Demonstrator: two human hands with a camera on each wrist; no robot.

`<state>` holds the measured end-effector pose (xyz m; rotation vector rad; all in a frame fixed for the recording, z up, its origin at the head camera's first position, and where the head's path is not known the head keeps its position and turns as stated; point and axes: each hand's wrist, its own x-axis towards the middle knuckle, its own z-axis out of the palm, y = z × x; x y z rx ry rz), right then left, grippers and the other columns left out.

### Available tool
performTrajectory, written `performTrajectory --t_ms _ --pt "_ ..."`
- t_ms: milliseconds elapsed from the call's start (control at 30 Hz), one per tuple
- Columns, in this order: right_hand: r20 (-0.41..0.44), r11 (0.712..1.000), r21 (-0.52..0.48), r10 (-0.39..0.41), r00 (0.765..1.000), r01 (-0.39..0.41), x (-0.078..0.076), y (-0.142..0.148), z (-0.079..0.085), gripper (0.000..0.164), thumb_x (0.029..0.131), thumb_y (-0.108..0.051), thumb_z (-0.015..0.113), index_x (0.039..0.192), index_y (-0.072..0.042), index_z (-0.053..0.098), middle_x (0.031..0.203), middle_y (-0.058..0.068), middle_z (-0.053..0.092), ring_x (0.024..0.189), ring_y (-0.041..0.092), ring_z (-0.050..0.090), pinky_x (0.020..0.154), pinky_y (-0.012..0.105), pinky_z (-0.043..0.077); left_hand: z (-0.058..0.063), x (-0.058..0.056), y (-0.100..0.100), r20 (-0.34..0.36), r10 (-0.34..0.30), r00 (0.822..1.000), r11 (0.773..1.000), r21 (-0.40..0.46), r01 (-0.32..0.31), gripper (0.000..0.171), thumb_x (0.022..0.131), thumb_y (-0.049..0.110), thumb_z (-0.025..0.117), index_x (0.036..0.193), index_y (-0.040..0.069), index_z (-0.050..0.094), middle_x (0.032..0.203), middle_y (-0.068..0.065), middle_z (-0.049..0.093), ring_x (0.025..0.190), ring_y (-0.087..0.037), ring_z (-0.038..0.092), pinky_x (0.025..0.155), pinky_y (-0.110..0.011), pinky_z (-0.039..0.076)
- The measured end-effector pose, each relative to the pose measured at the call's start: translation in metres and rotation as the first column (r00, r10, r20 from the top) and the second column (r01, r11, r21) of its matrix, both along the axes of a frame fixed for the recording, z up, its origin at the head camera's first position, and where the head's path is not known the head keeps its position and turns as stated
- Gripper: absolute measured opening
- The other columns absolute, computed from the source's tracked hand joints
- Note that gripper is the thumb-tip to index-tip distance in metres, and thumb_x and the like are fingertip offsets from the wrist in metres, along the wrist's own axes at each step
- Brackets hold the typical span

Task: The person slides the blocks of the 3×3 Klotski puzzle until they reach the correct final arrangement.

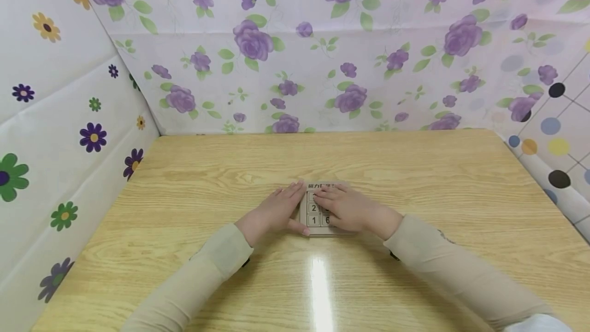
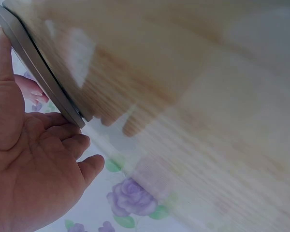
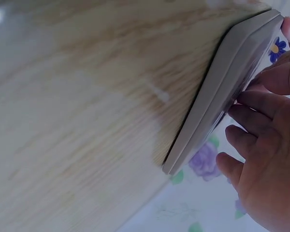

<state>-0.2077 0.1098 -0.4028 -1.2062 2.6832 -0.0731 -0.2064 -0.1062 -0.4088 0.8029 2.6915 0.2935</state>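
Note:
A beige number sliding puzzle [image 1: 314, 221] lies flat on the wooden table, Chinese lettering along its far rim and tiles 1, 2 and 6 readable. My left hand [image 1: 276, 210] holds its left side, the thumb at the near corner and the fingers along the edge towards the far corner. From the right, my right hand [image 1: 352, 209] reaches over the board, its loosely extended fingers touching the tiles and covering much of them. The side of the puzzle [image 2: 43, 72] shows between left thumb and fingers in the left wrist view. In the right wrist view, fingertips meet its top face.
The wooden table [image 1: 207, 168] reaches back to a wall sheet [image 1: 295, 76] with purple flowers. Flowered sheeting [image 1: 69, 117] borders the left side, and dotted sheeting [image 1: 562, 137] the right. A bright reflection lies on the tabletop in front of the puzzle.

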Motion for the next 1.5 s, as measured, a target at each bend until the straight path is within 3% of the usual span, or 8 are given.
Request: performTrajectory --t_ms 700,1200,1500 --pt "-0.030 1.000 0.004 -0.027 0.999 0.027 0.005 0.021 0.000 0.053 0.093 -0.017 0.046 0.143 -0.001 0.041 0.151 0.012 0.037 0.142 0.031 0.029 0.118 0.049 0.020 0.000 -0.001 -0.001 0.007 0.008 1.000 1.000 0.001 -0.008 0.111 0.074 0.059 0.070 0.152 0.003 0.013 0.159 -0.011 0.011 0.147 -0.026 0.012 0.120 -0.046 0.014" --pt "-0.025 0.997 -0.004 0.071 0.997 -0.071 0.030 0.004 0.003 0.053 0.094 -0.021 0.045 0.144 -0.004 0.041 0.150 0.010 0.039 0.142 0.028 0.030 0.117 0.048 0.022 -0.001 -0.002 -0.001 0.013 0.000 1.000 1.000 0.012 0.000 0.111 0.074 0.059 0.069 0.152 0.003 0.013 0.159 -0.012 0.010 0.147 -0.027 0.011 0.119 -0.048 0.014" --pt "-0.034 0.999 -0.020 0.037 0.999 -0.038 0.020 0.000 0.000 0.051 0.094 -0.020 0.045 0.142 -0.003 0.042 0.149 0.012 0.040 0.141 0.029 0.031 0.117 0.049 0.023 0.000 -0.001 -0.001 0.006 -0.002 1.000 1.000 0.009 0.002 0.111 0.074 0.059 0.069 0.152 0.002 0.014 0.159 -0.012 0.011 0.147 -0.027 0.012 0.119 -0.048 0.014"
